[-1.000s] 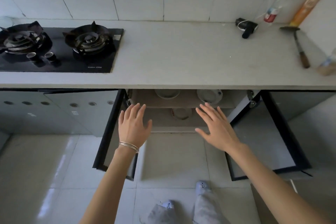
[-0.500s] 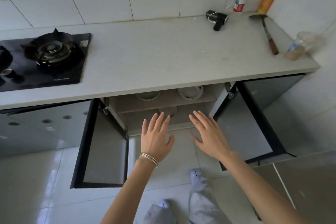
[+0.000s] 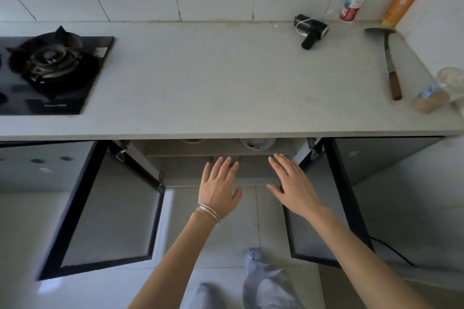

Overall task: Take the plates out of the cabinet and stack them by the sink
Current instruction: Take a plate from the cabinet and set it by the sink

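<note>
The cabinet (image 3: 185, 170) under the table (image 3: 226, 83) stands open, its doors (image 3: 105, 211) swung wide. The left hand (image 3: 219, 189), bangles at the wrist, and the right hand (image 3: 292, 188) hover side by side before the opening, fingers straight and spread, holding nothing. The plates (image 3: 256, 144) sit on the upper shelf inside, mostly hidden under the table's edge, just beyond the fingertips.

Cabinet (image 3: 180, 169): under the counter (image 3: 226, 83), standing wide open.
Plates (image 3: 256, 144): pale, on the upper shelf (image 3: 221, 149); only front rims show below the counter edge, well apart. Count unclear.
</note>
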A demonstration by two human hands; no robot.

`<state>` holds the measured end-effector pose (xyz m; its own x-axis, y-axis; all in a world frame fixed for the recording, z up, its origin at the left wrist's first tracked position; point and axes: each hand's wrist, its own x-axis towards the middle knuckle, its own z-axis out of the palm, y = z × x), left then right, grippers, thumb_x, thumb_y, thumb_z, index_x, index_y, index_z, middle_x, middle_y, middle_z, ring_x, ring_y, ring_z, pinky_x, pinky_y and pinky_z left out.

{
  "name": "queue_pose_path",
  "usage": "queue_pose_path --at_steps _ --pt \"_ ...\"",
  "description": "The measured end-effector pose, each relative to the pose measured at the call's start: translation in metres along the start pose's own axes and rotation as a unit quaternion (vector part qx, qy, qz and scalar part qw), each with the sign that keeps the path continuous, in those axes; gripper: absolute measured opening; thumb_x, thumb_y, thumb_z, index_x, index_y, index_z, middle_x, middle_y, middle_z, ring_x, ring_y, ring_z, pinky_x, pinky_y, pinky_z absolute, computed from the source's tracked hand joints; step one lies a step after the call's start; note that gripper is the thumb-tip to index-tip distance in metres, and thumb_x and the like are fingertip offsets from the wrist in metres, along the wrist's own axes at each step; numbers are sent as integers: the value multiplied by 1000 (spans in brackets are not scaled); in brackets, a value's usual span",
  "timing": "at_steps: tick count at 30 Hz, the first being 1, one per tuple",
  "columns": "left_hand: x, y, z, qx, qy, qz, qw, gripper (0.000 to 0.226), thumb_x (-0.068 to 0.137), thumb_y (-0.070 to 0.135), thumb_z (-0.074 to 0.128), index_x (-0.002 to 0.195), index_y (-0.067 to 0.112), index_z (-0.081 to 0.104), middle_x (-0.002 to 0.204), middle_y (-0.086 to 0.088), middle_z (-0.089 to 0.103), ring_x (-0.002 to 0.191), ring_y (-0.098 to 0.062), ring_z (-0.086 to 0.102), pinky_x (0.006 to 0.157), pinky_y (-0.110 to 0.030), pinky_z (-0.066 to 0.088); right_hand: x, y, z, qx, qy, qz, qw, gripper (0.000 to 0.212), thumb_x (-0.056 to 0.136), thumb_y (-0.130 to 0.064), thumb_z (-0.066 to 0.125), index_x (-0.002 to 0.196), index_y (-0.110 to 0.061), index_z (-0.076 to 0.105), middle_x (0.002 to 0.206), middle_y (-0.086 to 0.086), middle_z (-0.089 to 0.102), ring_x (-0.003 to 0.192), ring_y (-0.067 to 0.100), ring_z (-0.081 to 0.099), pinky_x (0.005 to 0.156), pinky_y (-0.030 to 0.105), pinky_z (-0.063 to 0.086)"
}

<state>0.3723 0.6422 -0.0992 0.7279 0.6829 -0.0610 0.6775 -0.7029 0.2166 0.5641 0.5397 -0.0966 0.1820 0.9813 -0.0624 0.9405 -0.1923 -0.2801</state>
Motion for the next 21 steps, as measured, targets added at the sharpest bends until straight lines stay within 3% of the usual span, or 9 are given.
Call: queue_pose_path --at_steps 2,7,12,17,21 --pt "14 4 2 17 -9 19 1000 63 84 38 47 141 15 34 149 -8 33 140 -27 24 115 -49 15 7 13 0 -8 -16 -4 1000 70 92 -40 49 147 -12 15 155 6 18 143 18 10 118 38 9" --pt "42 -1 10 15 8 44 999 59 77 37 48 129 9 50 133 -11 53 127 -31 45 106 -50 34 22 28 7 -4 -21 9 1000 68 93 -39 49 146 -12 17 155 5 19 143 18 10 117 35 6" --pt "62 -14 35 1 -31 58 998 58 85 33 51 138 11 41 143 -9 43 133 -28 35 111 -45 24 40 37 24 9 -12 36 999 66 93 -39 47 146 -10 18 154 7 22 143 19 13 117 37 10" --pt "84 -35 80 -5 12 81 997 55 76 35 39 120 7 58 120 -11 62 114 -31 56 97 -48 42 68 50 65 13 28 45 999 62 94 -36 46 145 -7 23 151 12 27 141 23 21 117 37 12" --pt "111 -58 141 -2 23 86 996 53 78 35 48 123 8 55 124 -13 59 117 -33 52 103 -47 36 93 73 122 9 52 65 997 60 95 -37 45 144 -10 25 151 10 28 139 24 24 115 37 17"
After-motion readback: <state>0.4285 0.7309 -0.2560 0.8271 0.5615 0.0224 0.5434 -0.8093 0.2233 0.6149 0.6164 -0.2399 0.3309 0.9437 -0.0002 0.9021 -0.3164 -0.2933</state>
